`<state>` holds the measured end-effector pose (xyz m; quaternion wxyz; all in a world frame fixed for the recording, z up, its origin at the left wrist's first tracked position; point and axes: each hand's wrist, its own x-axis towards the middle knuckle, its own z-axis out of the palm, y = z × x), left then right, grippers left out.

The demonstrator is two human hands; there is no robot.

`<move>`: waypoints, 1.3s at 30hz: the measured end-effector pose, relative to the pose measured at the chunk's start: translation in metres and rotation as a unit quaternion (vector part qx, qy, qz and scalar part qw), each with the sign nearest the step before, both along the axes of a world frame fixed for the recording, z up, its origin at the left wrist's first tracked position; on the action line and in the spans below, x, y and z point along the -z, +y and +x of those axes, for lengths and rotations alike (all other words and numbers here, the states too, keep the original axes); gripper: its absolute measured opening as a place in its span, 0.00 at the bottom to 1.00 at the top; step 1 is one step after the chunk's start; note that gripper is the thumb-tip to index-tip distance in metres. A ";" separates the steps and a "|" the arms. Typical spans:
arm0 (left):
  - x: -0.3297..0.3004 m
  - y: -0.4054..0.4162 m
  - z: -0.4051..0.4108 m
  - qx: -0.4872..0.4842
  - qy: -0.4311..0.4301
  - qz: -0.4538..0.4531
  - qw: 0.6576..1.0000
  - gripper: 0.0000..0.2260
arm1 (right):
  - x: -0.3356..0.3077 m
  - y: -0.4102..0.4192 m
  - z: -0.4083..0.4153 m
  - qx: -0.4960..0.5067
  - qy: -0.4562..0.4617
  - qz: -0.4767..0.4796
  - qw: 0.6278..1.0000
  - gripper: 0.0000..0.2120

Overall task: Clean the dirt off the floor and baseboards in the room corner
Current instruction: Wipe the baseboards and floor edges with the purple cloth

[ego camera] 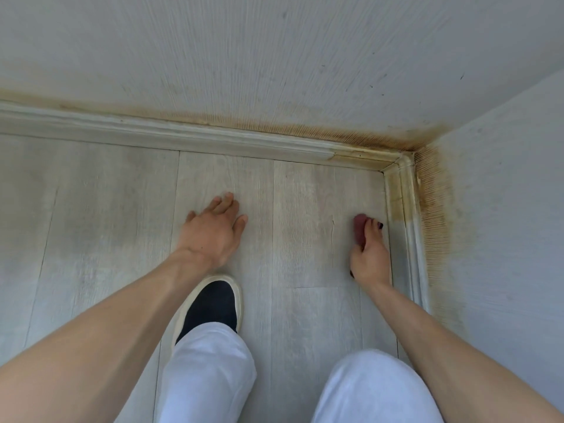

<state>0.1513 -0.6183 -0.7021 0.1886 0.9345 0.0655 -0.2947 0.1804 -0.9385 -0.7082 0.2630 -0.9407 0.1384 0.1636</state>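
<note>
Currently, 2 bare hands work low over the floor (314,209), a pale wood-grain plank surface. The left hand (213,232) lies near frame centre, at about 9 o'clock from the right hand and well apart from it; its fingers are spread and relaxed, holding nothing, with the fingertips at or just above the planks. Contact with the floor cannot be confirmed.

The right hand (370,257) sits just beside the right baseboard (410,227). Its fingers are curled around a dark reddish object (359,228), which protrudes at 12 o'clock from the grip; the object is blurred and its type cannot be determined. A dark tip shows at the fingertips.

The rear baseboard (183,137) runs across the frame and meets the right baseboard at the corner (404,160), at about 1 o'clock from the right hand. Yellow-brown dirt (433,190) coats both baseboards near the corner and stains the wall (274,56) above them. The lower section of the right baseboard, level with the right hand, appears cleaner.

At 6 o'clock, 1 dark shoe (212,303) with a pale sole stands on the floor, and 2 white trouser legs (210,377) fill the lower frame.
</note>
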 end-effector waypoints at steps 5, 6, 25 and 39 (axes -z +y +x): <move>0.001 -0.001 -0.003 -0.008 -0.007 -0.009 1.000 0.27 | -0.010 0.070 0.099 0.337 -0.025 0.267 0.903 0.21; 0.003 0.000 -0.005 -0.007 -0.011 -0.010 1.000 0.27 | -0.010 0.083 0.114 0.374 -0.037 0.310 0.873 0.20; 0.014 0.001 -0.010 0.014 -0.019 0.000 1.000 0.28 | -0.052 0.180 0.142 0.397 -0.002 0.368 0.841 0.30; 0.014 0.004 -0.010 -0.001 -0.017 -0.016 1.000 0.28 | -0.032 0.175 0.116 0.276 0.007 0.296 0.914 0.29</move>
